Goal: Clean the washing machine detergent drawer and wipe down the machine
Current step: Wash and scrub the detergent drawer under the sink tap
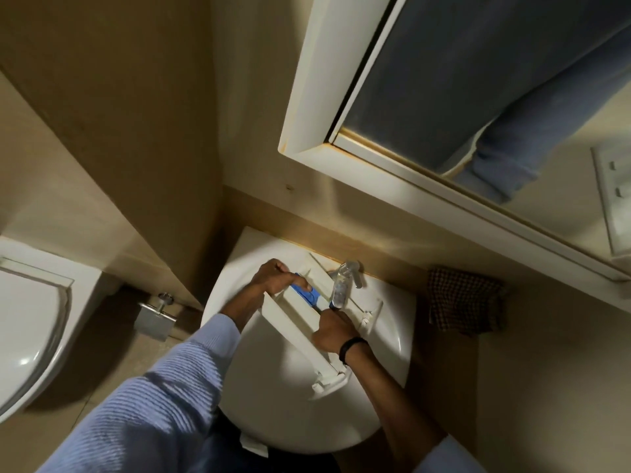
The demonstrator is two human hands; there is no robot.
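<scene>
Gripping the far end of the detergent drawer [296,307], the left hand [280,279] curls its fingers over the rim beside a blue insert [307,296]. The right hand [333,332] clasps the drawer's side wall just below the faucet [345,280]. The drawer lies tilted above the sink [307,435] basin. A checked cloth [461,298] sits right of the sink and a toilet [27,336] sits to its left.

White drawer [290,312] with a blue part [309,297] over the white sink [307,404]; brown checked cloth [464,302] right of it; striped pale-blue sleeve [153,404].
</scene>
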